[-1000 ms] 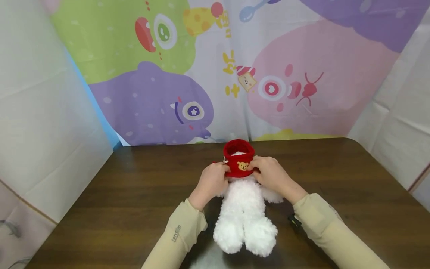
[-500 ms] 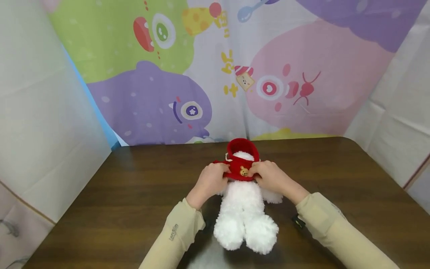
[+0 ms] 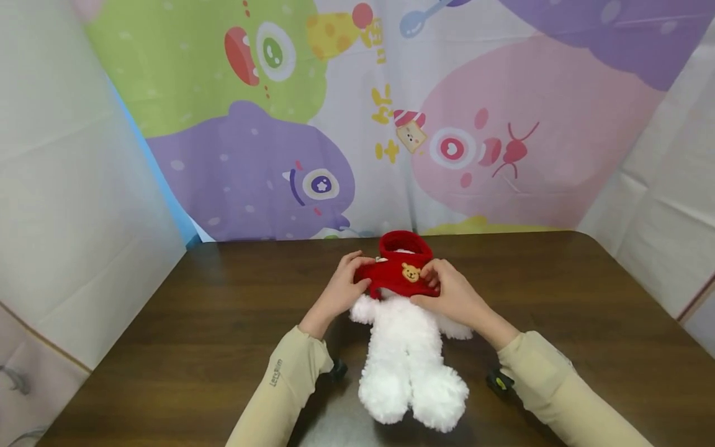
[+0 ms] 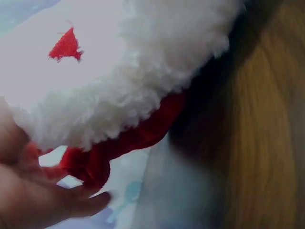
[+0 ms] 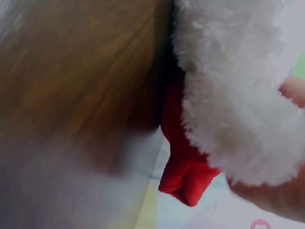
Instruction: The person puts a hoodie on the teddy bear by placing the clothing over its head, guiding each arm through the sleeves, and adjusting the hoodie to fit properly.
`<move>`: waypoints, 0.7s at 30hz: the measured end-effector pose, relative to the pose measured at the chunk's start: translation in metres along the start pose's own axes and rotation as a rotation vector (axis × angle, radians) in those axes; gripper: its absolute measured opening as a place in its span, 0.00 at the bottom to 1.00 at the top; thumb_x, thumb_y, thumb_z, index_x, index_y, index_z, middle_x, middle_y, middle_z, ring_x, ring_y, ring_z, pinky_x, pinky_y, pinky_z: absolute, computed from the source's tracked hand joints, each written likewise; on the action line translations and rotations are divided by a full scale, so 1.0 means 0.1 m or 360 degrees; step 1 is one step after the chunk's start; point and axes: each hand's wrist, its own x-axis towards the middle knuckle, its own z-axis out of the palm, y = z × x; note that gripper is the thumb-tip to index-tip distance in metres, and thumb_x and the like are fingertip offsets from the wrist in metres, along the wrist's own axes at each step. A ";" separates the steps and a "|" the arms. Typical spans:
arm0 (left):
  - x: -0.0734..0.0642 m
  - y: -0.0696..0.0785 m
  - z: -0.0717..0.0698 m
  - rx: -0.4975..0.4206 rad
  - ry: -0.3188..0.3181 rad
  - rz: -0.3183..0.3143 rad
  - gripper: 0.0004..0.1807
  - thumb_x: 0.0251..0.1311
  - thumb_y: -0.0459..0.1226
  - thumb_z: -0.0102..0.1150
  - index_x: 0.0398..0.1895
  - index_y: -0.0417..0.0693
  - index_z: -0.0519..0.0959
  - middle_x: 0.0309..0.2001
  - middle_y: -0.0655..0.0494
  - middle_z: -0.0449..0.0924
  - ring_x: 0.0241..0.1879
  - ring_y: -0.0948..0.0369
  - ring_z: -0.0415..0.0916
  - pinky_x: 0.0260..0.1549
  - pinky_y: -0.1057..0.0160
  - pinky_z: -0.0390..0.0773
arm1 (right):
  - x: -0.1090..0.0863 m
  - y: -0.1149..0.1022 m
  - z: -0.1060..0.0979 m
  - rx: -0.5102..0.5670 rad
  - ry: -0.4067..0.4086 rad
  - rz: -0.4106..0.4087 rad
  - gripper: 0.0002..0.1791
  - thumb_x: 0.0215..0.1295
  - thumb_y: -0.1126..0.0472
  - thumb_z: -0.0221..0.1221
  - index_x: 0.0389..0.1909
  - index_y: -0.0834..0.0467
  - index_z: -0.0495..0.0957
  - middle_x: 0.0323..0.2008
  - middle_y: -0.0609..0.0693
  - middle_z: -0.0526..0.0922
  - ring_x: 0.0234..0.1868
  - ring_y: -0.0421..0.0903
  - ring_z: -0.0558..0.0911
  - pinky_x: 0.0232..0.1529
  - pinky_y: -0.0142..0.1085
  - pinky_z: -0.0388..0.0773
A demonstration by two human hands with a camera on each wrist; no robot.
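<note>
A white fluffy stuffed toy point(image 3: 404, 335) lies on the table, feet toward me. A red doll top point(image 3: 391, 276) with a yellow bear patch covers most of its head; white fluff shows inside the wide neck opening. My left hand point(image 3: 337, 288) holds the top's left side between thumb and fingers. On the other side, my right hand point(image 3: 455, 295) grips the hem near the patch, fingers bent. The left wrist view shows a short red sleeve point(image 4: 90, 164) by my fingers and a red mark point(image 4: 66, 46) on white cloth. In the right wrist view, fluff hides most of that hand.
The dark wooden table point(image 3: 223, 329) extends to both sides. A patterned cloth point(image 3: 368, 124) hangs behind its back edge, with white sheets point(image 3: 72, 186) at the sides. Dark straps point(image 3: 499, 380) sit under both wrists.
My left hand has shifted left and spread its grip, drawing the red top's side outward. My right hand has changed its hold at the hem. The toy's left arm now shows.
</note>
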 end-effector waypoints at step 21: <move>-0.14 0.26 -0.03 -0.0557 -0.0036 0.0013 0.30 0.48 0.21 0.54 0.58 0.43 0.65 0.55 0.42 0.67 0.50 0.50 0.68 0.48 0.56 0.74 | 0.06 0.09 0.05 0.0727 -0.0085 0.0264 0.45 0.53 0.58 0.63 0.63 0.55 0.42 0.62 0.60 0.54 0.63 0.57 0.59 0.58 0.53 0.63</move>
